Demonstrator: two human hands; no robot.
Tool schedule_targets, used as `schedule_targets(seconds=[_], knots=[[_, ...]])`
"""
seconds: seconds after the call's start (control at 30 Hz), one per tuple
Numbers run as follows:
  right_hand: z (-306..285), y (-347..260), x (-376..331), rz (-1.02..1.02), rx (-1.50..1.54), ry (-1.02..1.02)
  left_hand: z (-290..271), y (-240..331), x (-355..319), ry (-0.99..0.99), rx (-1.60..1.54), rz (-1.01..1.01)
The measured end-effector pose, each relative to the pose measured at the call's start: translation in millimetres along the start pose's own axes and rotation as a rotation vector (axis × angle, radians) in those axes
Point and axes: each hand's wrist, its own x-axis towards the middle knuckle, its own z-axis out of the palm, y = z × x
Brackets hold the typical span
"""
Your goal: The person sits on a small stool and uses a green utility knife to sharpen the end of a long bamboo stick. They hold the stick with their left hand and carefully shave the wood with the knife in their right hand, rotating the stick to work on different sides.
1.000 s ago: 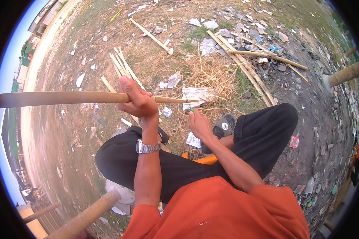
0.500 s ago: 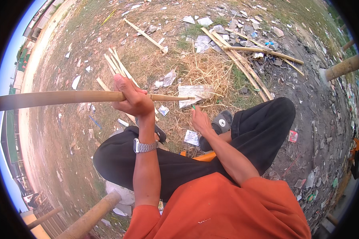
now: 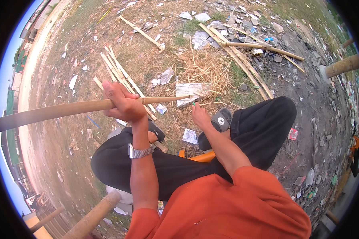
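Tan bamboo pole point(image 3: 68, 110), long, smooth, tapering rightward, gripped in left hand point(image 3: 123, 104)

A small red packet point(image 3: 293, 134) lies on the bare dirt at about three o'clock, just off the black-trousered knee, squarish and crumpled. Near the centre, a white paper slip point(image 3: 190, 136) with faint print rests on the straw beside the grey shoe, and a little above it sits a larger flattened sheet of pale, striped wrapping point(image 3: 192, 90) (torn at its edges). Toward one o'clock a blue wrapper scrap point(image 3: 270, 40) shows among the grey rubble and bamboo strips, too small to make out further; no signs or screens are in view.
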Motion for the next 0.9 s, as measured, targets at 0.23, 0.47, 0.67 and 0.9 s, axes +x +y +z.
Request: schedule_targets(seconds=[0.23, 0.47, 0.67, 0.9], knots=[[16.5, 48.4, 19.2, 0.007, -0.24, -0.03, 6.5, 1.1, 0.1, -0.012, -0.063, -0.009], [-14.1, 39.8, 36.8, 0.062, -0.151, -0.055, -0.6, 0.8, 2.9, -0.075, -0.101, -0.005], [-83.3, -60.2, 2.5, -0.117, 0.185, 0.046, -4.2, -1.1, 4.1, -0.07, -0.104, -0.001], [-44.2, -38.8, -27.1, -0.167, -0.049, 0.064, 1.5, 4.2, -0.4, -0.114, -0.08, 0.02]])
